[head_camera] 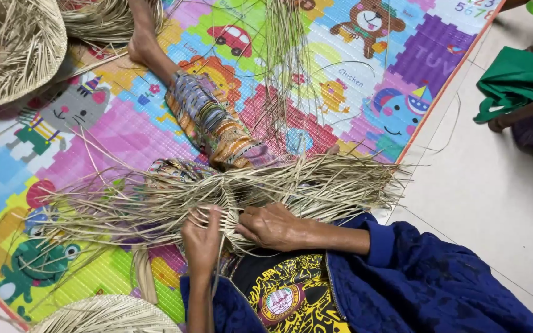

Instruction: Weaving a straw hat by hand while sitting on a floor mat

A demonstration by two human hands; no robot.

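- Fingers of the left hand (201,237) are curled around a few pale straw strands at the middle of the half-woven straw piece (229,196), pinching them where the weave is tight.
- Right hand (271,225) lies just beside it, closed palm-down over the woven centre and pressing the strands flat against the lap; whether it pinches a particular strand cannot be told from this view.
- Straw piece rests across the person's lap and over the patterned trouser leg (212,123), between the two hands and the outstretched bare foot (141,38).
- Progress, judged from how it lies: only a small woven core near the hands is done. Long loose strands (347,184) fan out to the right and more spread to the left over the mat, all unwoven, so most of the weaving looks to be left.
- A further bundle of loose straw (282,55) lies beyond the knee, untouched.
- Finished-looking woven straw hats sit around the work: one at the upper left (13,49), another beside it at the top edge (103,18), and a rim at the bottom edge (106,314). They suggest what the piece in hand is meant to become.
- Everything lies on a bright children's play mat (124,129) with cartoon animals, which ends at a pale tiled floor (495,191) on the right.
- Blue jacket sleeve (402,271) covers the right arm.
- A green cloth (516,80) hangs well apart at the upper right.
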